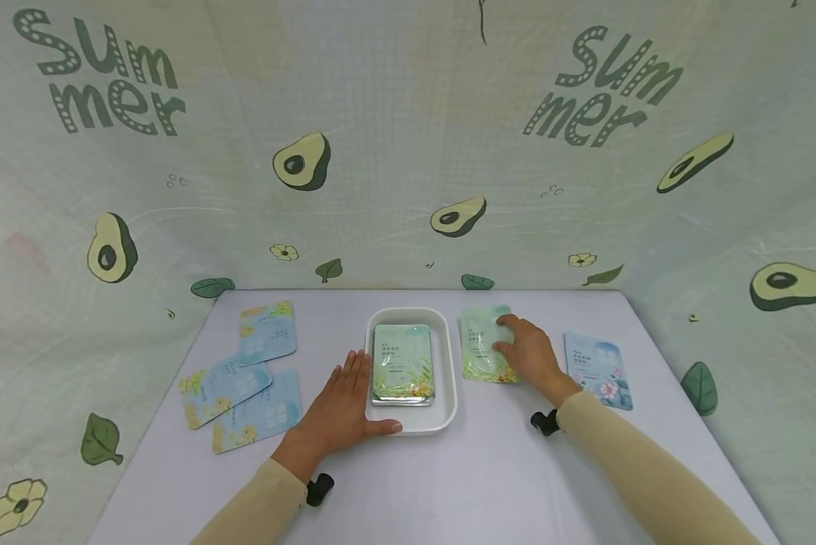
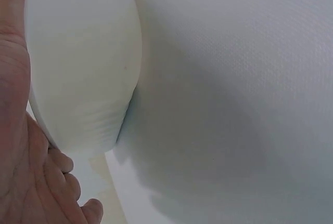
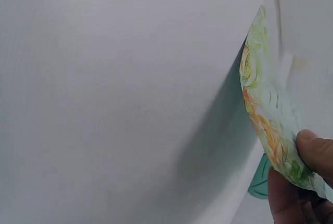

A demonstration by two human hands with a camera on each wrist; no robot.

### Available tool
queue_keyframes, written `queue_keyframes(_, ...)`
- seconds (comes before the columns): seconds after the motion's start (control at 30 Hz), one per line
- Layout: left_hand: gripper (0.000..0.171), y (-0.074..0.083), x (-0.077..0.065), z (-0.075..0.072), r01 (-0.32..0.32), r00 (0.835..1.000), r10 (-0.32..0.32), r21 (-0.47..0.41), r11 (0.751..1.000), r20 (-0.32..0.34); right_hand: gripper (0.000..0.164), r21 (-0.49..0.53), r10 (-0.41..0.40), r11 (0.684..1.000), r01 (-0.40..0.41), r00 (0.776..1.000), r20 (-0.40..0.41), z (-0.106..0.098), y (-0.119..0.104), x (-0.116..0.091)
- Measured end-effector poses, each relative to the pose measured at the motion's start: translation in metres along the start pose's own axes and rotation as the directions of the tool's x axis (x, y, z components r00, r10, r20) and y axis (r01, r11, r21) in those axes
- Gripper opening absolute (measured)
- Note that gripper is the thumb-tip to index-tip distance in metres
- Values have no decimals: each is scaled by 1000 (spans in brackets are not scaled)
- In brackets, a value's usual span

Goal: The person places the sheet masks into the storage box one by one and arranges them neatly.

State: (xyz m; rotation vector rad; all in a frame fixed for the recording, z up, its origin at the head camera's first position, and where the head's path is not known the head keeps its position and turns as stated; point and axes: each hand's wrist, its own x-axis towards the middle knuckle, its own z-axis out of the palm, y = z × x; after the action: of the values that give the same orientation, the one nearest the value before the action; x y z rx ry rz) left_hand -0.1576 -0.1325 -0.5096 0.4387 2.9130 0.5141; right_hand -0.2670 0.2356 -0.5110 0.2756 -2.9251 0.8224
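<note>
My right hand (image 1: 531,354) pinches the right edge of a flat green sachet (image 1: 478,348) printed with grass and flowers. In the right wrist view that sachet (image 3: 268,115) is tilted up off the table, thumb on one face and fingers behind. To its left is a white rectangular tray (image 1: 447,409), where a similar green sachet (image 1: 403,362) lies face up over others, their silvery edges showing below it. My left hand (image 1: 340,405) rests against the tray's left side, fingers straight, thumb stretched along the near rim. The tray's outer wall (image 2: 83,68) fills part of the left wrist view.
Three blue sachets lie left of the tray: one at the back (image 1: 268,337), one overlapping (image 1: 220,390) another in front (image 1: 261,416). Far right lies a blue sachet with pink flowers (image 1: 599,371). A printed cloth (image 1: 381,250) hangs behind the white table (image 1: 435,484).
</note>
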Motion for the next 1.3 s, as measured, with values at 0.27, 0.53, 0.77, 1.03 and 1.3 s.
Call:
queue_keyframes(0.27,134,-1,0,1,-6,1000,6,16,1000,-8,43,116,95,989,-94,995,0,-12,-6,1)
queue_keyframes(0.53,135,0,0,0,1,1000,-1,33,999,-12,39,221,119,970,-103,991,-61,-23,-7,2)
queue_keyframes(0.77,137,0,2,-1,12,1000,-12,61,998,2,37,269,104,961,-68,987,-121,-35,-22,5)
queue_keyframes(1.03,138,0,3,-1,8,1000,-8,70,998,-2,37,325,98,945,-50,986,-136,-47,-45,8)
queue_keyframes(1.3,137,0,1,-1,14,1000,-14,111,994,0,37,396,98,917,-59,992,-80,-28,-73,9)
